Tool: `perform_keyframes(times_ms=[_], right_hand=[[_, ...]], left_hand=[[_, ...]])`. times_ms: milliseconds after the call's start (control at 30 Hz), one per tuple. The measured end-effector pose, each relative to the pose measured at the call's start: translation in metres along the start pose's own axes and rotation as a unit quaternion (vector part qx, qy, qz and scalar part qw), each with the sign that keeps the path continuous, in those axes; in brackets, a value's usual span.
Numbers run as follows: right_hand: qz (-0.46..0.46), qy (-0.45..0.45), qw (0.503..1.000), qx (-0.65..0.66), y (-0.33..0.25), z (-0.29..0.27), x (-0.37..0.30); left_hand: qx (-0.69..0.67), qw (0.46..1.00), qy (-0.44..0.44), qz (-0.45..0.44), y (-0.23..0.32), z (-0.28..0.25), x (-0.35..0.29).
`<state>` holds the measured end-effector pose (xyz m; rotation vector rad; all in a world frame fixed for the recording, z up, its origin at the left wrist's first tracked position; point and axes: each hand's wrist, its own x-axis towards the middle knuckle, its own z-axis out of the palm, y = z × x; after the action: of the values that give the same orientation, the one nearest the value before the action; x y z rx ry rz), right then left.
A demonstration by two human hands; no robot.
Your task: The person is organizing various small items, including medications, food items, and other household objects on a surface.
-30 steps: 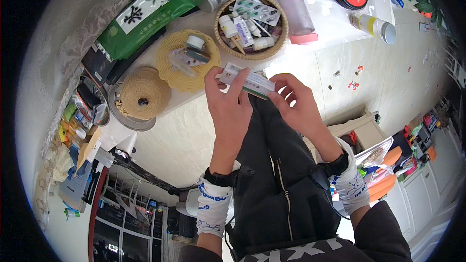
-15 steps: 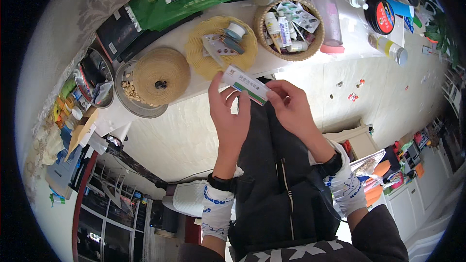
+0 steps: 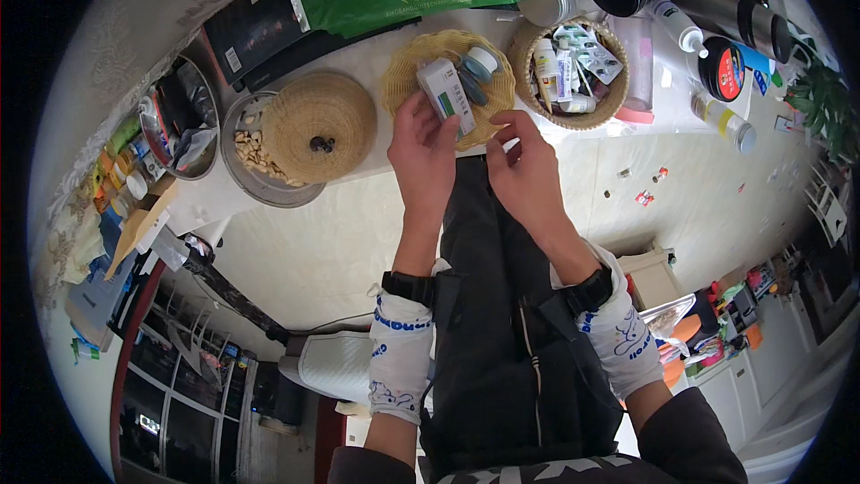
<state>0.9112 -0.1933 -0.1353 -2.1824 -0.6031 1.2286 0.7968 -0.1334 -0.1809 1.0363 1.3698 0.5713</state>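
Observation:
My left hand (image 3: 423, 157) grips a small white and green medicine box (image 3: 442, 94) between thumb and fingers. The box is tilted and held over the yellow woven tray (image 3: 400, 58), partly hiding what lies in it. Beside the box in that tray are a white-topped spool-like roll (image 3: 480, 63) and a dark blue-grey object whose kind I cannot tell. My right hand (image 3: 527, 166) is just right of the box, apart from it, with its fingers curled and parted and nothing visible in them. Right of the tray stands a round wicker basket (image 3: 520, 54) packed with tubes, small bottles and blister packs.
At left, a woven straw lid (image 3: 336, 125) half covers a metal dish (image 3: 291, 194) of peanuts. Beyond it is a steel bowl (image 3: 213, 139) with packets. A green bag (image 3: 331, 4) lies along the back. Several jars and bottles, including a yellow-labelled jar (image 3: 721, 119), stand at right.
My left hand has carried the medicine box up over the yellow tray and turned it more upright. My right hand has let go of the box. The view has shifted slightly.

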Motion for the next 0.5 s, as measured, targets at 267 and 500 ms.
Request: perform_keyframes(times_ms=[267,500], right_hand=[[0.048,-0.007,0.995,-0.086,0.029,-0.008,0.005],[0.122,-0.098,0.961,0.228,0.052,0.009,0.016]], left_hand=[[0.242,0.967,0.070,0.042,0.019,-0.013,-0.018],[0.494,0.823,0.206,0.189,0.024,-0.100,0.005]])
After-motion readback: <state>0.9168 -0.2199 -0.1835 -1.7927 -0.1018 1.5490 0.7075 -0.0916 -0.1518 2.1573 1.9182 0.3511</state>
